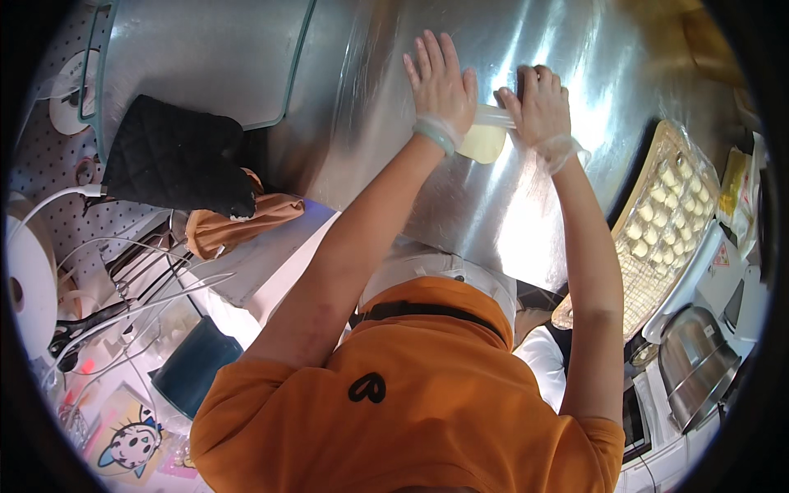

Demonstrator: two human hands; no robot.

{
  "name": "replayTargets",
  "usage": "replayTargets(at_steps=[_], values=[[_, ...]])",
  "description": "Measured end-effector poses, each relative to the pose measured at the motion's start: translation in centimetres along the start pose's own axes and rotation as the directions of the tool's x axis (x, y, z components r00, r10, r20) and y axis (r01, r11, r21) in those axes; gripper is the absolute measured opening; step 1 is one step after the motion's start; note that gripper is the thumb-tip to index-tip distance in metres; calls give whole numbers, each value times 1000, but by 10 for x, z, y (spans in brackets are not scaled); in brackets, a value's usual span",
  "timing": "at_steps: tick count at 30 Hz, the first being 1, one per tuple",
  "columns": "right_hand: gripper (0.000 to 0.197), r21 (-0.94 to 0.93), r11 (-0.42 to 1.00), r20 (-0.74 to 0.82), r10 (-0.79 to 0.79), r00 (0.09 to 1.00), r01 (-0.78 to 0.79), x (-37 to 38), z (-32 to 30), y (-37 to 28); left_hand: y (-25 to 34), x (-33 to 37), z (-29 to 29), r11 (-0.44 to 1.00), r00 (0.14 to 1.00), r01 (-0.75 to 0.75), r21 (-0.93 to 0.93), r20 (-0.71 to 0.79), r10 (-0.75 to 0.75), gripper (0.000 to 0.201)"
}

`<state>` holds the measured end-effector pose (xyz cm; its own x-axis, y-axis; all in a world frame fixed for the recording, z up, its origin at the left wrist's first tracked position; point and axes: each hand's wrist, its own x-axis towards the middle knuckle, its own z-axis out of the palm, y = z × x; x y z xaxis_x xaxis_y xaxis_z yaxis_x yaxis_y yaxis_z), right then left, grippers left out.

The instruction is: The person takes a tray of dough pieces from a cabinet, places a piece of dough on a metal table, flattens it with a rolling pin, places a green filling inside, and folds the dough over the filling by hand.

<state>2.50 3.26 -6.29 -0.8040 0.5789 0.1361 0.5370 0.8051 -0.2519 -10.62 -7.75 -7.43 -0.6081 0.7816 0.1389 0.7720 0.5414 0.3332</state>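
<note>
– How are the hands held?
– The left hand (444, 93) is spread open, fingers extended; the right hand (543, 108) is curled at the rolling pin (496, 117), though whether it is gripped cannot be seen
– And the dough (482, 146)?
– It is laid at one o'clock on the worktop (436, 201); pale balls (667, 209) are set out at three o'clock

A head-worn fisheye looks down — torso (436, 386) near, metal worktop (353, 107) beyond.
</note>
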Motion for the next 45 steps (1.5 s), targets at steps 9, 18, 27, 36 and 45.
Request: replayTargets(at_steps=[9,18,27,36,45], values=[[25,332,943,290,-111,950,9,-23,-16,-4,-4,42,6,996,998,-67,-67,-23,65,64],[41,135,956,52,255,966,-260,-114,-23,-57,1,-15,-15,895,872,-420,-149,209,443,62],[42,33,895,-74,446,892,-444,-54,-8,-17,24,52,12,836,864,-498,-232,-56,500,57],[32,151,970,98,174,980,-188,-77,-17,-15,18,62,-5,846,877,-472,-247,-41,478,54],[31,175,915,94,353,931,-364,-108,-27,-68,-6,-13,-21,885,860,-436,-164,213,464,53]])
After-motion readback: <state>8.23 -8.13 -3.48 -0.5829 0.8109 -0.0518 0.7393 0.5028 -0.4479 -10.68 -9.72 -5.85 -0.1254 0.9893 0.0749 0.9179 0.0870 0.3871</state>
